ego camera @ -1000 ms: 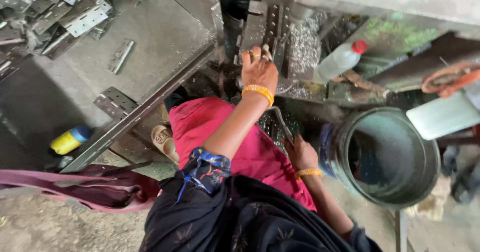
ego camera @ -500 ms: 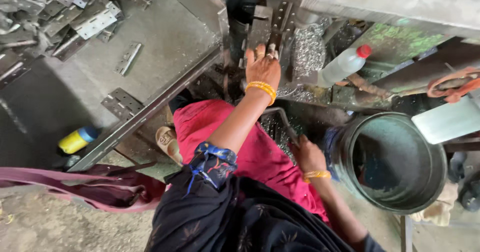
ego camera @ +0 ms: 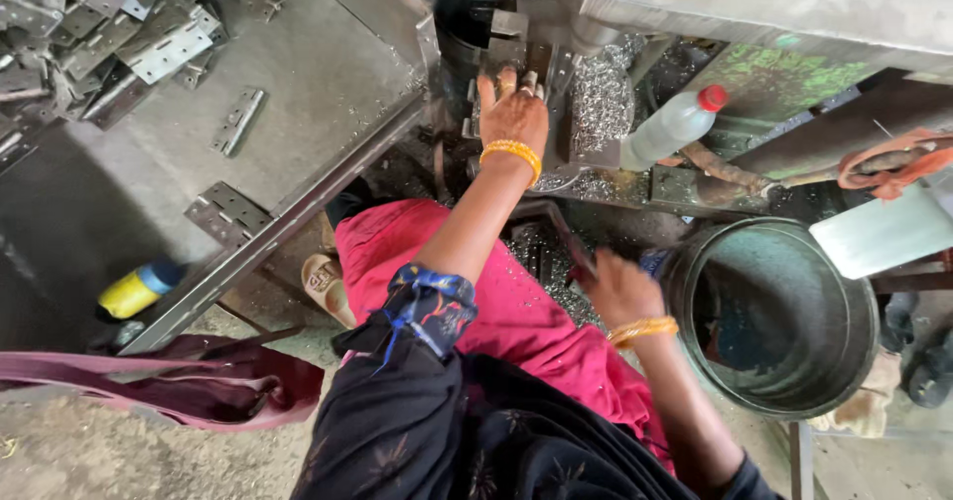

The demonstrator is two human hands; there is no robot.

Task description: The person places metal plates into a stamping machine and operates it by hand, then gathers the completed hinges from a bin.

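Left hand (ego camera: 513,113): unchanged over the last second, fingers flat on a metal piece (ego camera: 534,81) at the press die. Right hand (ego camera: 615,286): lower, curled beside the bucket (ego camera: 695,262); grip cannot be told.

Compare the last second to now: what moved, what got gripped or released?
The left hand stayed pressed on the grey metal machine fixture, no clear shift. The right hand keeps low beside the round dark metal bucket, its grip on a thin dark rod unclear. Clear plastic bottle with red cap and loose metal hinge unmoved.
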